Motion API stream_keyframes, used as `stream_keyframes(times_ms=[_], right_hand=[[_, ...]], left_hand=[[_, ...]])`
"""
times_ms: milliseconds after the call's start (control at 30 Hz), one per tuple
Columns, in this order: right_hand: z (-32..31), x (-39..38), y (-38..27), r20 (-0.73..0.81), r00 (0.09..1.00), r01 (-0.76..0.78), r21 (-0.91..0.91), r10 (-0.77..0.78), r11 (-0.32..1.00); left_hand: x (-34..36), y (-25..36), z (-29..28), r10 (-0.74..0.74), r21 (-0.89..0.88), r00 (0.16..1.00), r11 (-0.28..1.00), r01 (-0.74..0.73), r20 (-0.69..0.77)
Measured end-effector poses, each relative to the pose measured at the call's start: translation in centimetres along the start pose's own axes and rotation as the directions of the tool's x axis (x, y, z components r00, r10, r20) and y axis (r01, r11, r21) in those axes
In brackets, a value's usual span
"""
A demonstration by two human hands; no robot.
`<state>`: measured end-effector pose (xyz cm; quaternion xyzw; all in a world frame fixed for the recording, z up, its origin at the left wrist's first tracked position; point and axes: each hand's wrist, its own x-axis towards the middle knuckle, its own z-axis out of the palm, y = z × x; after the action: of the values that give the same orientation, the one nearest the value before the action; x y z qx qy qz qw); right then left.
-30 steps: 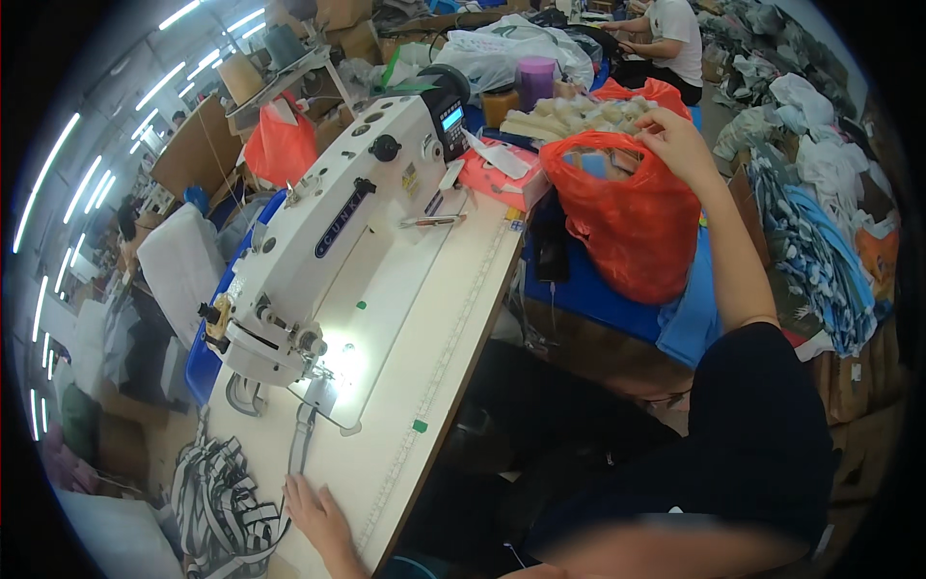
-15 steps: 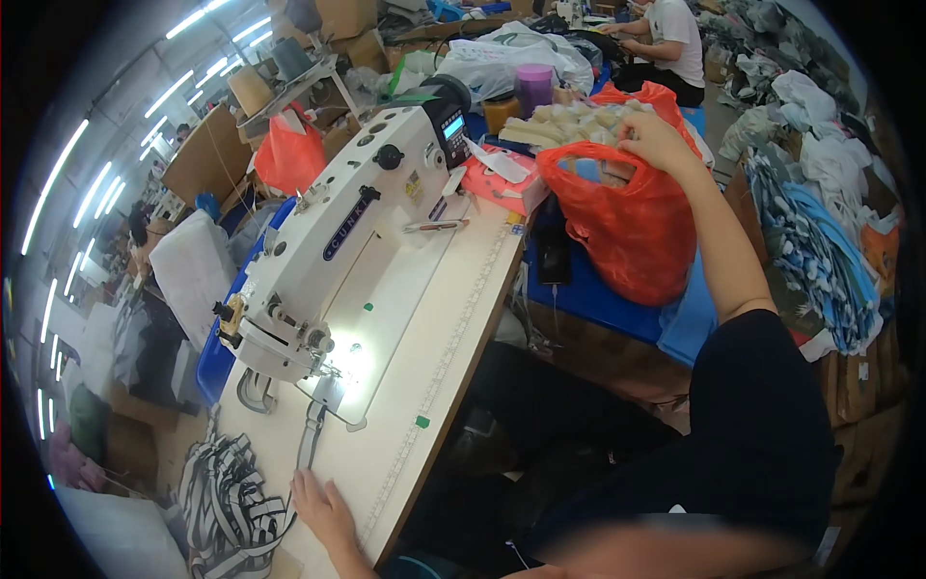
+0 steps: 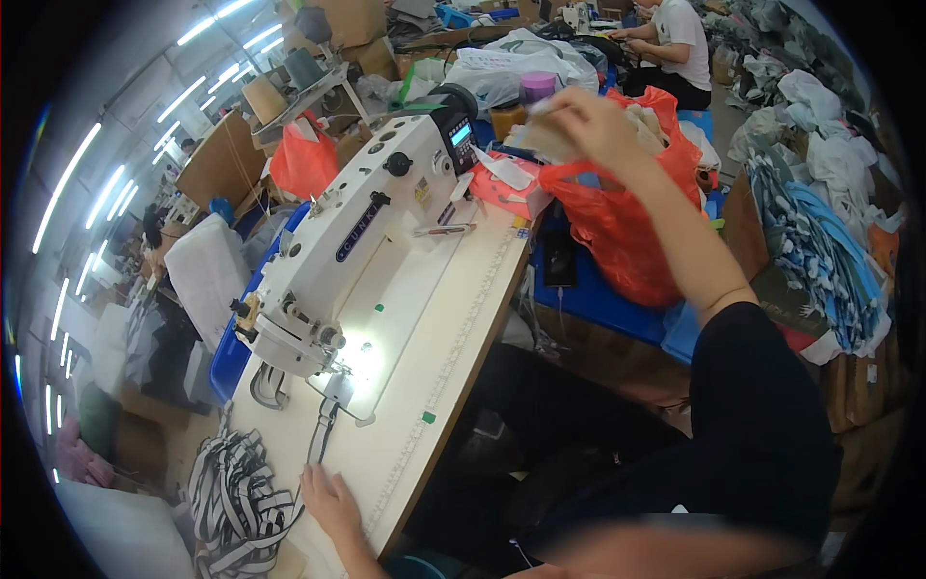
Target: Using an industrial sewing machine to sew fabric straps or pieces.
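Observation:
My left hand [image 3: 331,504] lies flat on the pale sewing table, fingers stretched out beside a grey-and-black striped webbing strap [image 3: 322,434]. That strap runs up under the presser foot of a white sewing machine [image 3: 371,207], where a lamp lights the needle plate. A tangled pile of the same webbing [image 3: 236,497] spreads left of this hand. Above the red plastic bag [image 3: 627,241], my right hand [image 3: 590,130] is closed on a flat cream-coloured piece [image 3: 548,141], blurred by motion; its kind is unclear. The forearm passes over the bag's opening.
A pink-red box [image 3: 511,183] with white paper sits at the table's far end. Tweezers [image 3: 445,230] lie on the machine bed. A phone [image 3: 558,259] rests on the blue surface below the bag. Fabric heaps [image 3: 820,261] stand at right; another person [image 3: 675,43] sits farther back.
My right hand has risen from the red bag and moved left, now with the cream piece. The left hand stays by the strap. The whole view has shifted slightly.

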<state>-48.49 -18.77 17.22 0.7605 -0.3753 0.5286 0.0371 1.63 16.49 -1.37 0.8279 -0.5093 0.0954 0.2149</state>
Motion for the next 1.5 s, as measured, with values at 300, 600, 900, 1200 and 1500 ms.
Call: stream_keyframes(times_ms=[300, 600, 900, 1200, 1500], right_hand=[[20.0, -11.8, -20.5, 0.553, 0.589, 0.283, 0.543, -0.59, 0.791], [24.8, -18.9, -29.4, 0.343, 0.643, 0.199, 0.789, -0.685, 0.582], [23.7, -11.1, -12.1, 0.567, 0.674, 0.083, 0.578, -0.473, 0.811], [23.7, -15.6, -16.4, 0.549, 0.464, 0.213, 0.692, -0.695, 0.69], [24.6, -17.0, -21.1, 0.516, 0.502, 0.286, 0.659, -0.694, 0.696]], left_hand=[[0.4, 0.3, 0.4, 0.031, -0.029, 0.997, 0.999, -0.033, -0.064], [0.3, 0.4, 0.2, -0.149, -0.364, 0.981, 0.927, 0.094, -0.125], [0.5, 2.4, -2.2, 0.152, -0.205, 0.988, 0.967, -0.148, 0.003], [1.3, 1.5, -3.8, 0.073, -0.341, 0.997, 0.938, -0.064, 0.012], [3.3, 7.1, -2.6, 0.384, 0.045, 0.914, 0.919, -0.392, 0.134]])
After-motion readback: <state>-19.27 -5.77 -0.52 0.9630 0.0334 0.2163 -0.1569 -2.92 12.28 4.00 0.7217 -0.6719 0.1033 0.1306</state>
